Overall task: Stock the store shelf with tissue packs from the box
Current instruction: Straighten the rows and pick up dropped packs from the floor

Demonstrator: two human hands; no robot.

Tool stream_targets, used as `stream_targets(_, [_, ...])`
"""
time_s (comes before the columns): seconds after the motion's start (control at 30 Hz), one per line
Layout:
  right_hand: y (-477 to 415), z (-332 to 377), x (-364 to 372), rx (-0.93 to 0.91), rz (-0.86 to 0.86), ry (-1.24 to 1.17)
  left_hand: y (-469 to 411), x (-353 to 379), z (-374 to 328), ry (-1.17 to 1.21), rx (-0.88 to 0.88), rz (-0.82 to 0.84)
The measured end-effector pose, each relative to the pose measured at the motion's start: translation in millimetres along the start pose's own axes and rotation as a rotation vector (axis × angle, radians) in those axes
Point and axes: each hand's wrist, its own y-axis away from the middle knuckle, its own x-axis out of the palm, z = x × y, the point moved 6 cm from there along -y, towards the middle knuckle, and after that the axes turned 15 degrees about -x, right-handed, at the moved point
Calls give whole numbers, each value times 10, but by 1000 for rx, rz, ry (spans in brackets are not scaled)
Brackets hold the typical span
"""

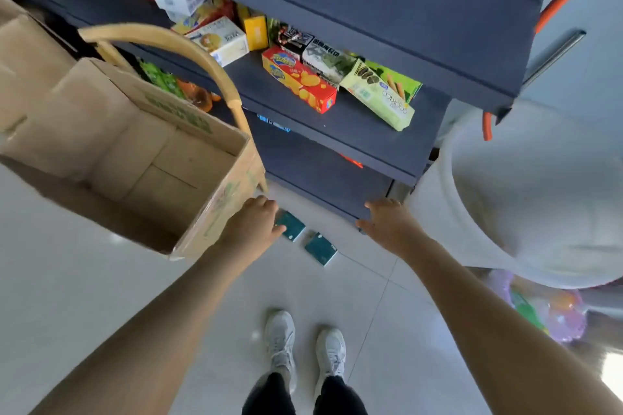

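Cardboard box (188, 158) on the left is cut off by the frame, and its inside is too blurry to read. Left hand (253, 226) hangs loose, holding nothing and hiding a corner of the first tissue pack (292, 226). Second tissue pack (320, 248) sits just beside it. So two packs, both teal, flat on the floor (101, 280). Right hand (387, 222) is spread wide by the bottom shelf (320, 175).

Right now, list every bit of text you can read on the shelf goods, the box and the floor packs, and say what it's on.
"COOKICO", as best it reads: pale green biscuit box.
Blurred, unreadable: green print on cardboard box.
Logo on red cracker box.
Characters on black-and-white box.
Teal packs: no legible text.
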Motion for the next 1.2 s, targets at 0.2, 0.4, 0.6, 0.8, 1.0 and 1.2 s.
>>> stream_targets(0.2, [-592,-459,1138,72,62,-30,-668,1162,224,37,-55,118])
stream_targets(0.4, [-1251,-1010,2442,133,87,-117,-1434,2516,438,77,-180,202])
stream_targets(0.6, [-1992,-1580,3795,109,119,-130,-2085,3914,606,70,-222,224])
stream_targets(0.8, [-2621,-1947,4590,146,66,-174,-2725,4793,803,117,-281,160])
stream_targets(1.0, [-3091,-2192,5014,175,-84,-261,-3482,5235,946,327,-367,-30])
stream_targets(1.2, [-3216,-2316,5192,190,-191,-329,-3917,5466,846,411,-391,18])
